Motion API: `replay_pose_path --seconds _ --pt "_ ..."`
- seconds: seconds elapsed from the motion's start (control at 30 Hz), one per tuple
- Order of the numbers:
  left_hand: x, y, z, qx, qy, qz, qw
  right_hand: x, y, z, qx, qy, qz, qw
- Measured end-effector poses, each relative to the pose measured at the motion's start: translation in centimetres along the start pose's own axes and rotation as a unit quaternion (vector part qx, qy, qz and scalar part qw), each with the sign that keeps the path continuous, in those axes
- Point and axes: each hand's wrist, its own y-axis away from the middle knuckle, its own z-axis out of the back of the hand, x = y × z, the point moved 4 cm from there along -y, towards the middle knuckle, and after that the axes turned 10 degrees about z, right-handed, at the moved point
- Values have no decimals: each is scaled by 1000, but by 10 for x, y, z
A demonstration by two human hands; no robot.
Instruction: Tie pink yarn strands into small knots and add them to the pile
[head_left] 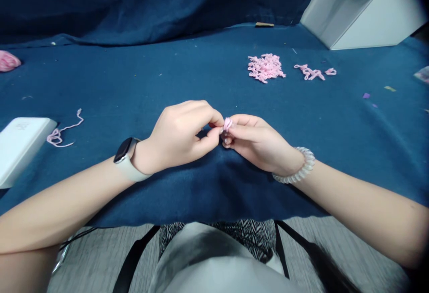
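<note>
My left hand (179,134) and my right hand (256,143) meet at the middle of the blue cloth (214,186). Between their fingertips sits a small tuft of pink yarn (228,124), pinched by both hands. A smartwatch with a pale band (126,159) circles my left wrist. A clear coiled bracelet (300,165) circles my right wrist. Beyond my hands lies a heap of pink yarn loops (266,67), with a smaller strand of linked loops (310,73) to its right. Neither is touching my hands.
A loose pink yarn strand (58,134) lies next to a white box (20,148) at the left edge. A pink yarn ball (7,60) sits far left. A white shelf unit (362,9) stands at the back right. Small purple scraps (366,96) dot the cloth.
</note>
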Motion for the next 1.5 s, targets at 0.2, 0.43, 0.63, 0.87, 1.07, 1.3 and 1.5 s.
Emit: replay_pose_path --seconds 0.2,0.43,0.63,0.87,1.07,1.3,1.5 --pt "5 4 -4 -12 21 21 999 15 2 0 -56 199 171 963" --pt "4 5 -6 -24 20 4 1000 29 11 -5 -50 388 280 877" --pt "4 5 -5 -44 34 22 998 32 13 -4 -85 411 278 864" --pt "5 5 -4 -45 37 43 997 34 13 -1 -100 371 247 889" --pt "8 5 -6 -38 24 66 997 34 12 0 -99 376 234 891" --pt "8 6 -7 -37 60 75 995 31 11 1 -90 381 220 893" --pt "19 8 -24 45 281 249 926 26 5 1 -29 318 184 930"
